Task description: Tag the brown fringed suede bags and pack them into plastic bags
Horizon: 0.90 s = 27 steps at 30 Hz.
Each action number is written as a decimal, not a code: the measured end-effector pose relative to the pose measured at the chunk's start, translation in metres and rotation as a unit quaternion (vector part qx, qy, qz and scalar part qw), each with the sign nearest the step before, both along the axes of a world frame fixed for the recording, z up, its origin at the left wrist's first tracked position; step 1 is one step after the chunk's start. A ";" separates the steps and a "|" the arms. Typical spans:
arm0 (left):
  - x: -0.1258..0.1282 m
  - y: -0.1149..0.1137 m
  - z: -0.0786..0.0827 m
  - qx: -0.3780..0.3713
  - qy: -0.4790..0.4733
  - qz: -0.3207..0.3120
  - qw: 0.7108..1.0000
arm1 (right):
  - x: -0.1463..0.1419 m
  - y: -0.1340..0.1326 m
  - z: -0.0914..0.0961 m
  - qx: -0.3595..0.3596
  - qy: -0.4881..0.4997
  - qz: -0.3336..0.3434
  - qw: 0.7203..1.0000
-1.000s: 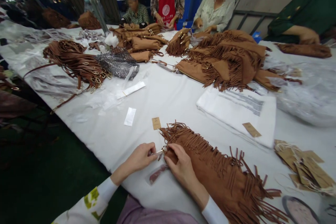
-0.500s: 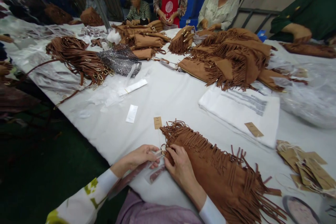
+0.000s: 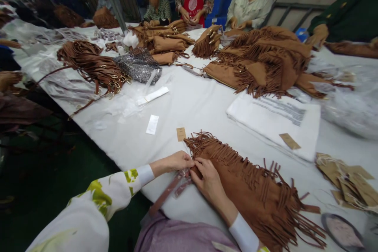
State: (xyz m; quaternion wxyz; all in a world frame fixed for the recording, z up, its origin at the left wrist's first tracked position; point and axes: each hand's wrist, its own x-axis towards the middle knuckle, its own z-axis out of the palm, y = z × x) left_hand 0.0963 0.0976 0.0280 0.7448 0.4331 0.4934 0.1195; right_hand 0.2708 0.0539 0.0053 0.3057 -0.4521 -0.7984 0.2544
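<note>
A brown fringed suede bag [image 3: 251, 189] lies on the white table [image 3: 195, 106] right in front of me. My left hand [image 3: 177, 162] and my right hand [image 3: 208, 179] meet at the bag's near left corner, fingers pinched around a small metal ring there. A brown strap [image 3: 165, 196] runs from that corner down over the table edge toward my lap. A small tan paper tag [image 3: 181, 134] lies just beyond the bag's corner.
A stack of white cloth bags [image 3: 274, 124] with a tag lies right of centre. Tan hang tags [image 3: 348, 181] pile at the right. Bundled brown straps [image 3: 94, 69], more fringed bags [image 3: 265, 61] and plastic sleeves lie farther off. Several people work at the far end.
A brown strap has come up to the bag's corner in my left hand. Both hands have closed in together on the ring; my left arm has swung in across my lap.
</note>
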 end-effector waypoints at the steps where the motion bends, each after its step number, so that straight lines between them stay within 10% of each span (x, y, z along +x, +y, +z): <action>1: 0.001 0.000 0.000 0.003 0.001 0.002 1.000 | 0.001 -0.001 0.001 -0.009 0.012 -0.001 1.000; 16: -0.028 -0.014 0.004 -0.078 -0.065 0.031 0.994 | 0.030 -0.046 -0.006 -0.045 0.080 -0.072 0.993; 27: -0.038 -0.062 -0.013 0.010 -0.019 0.097 0.995 | -0.005 0.000 0.007 -0.040 -0.013 0.030 0.999</action>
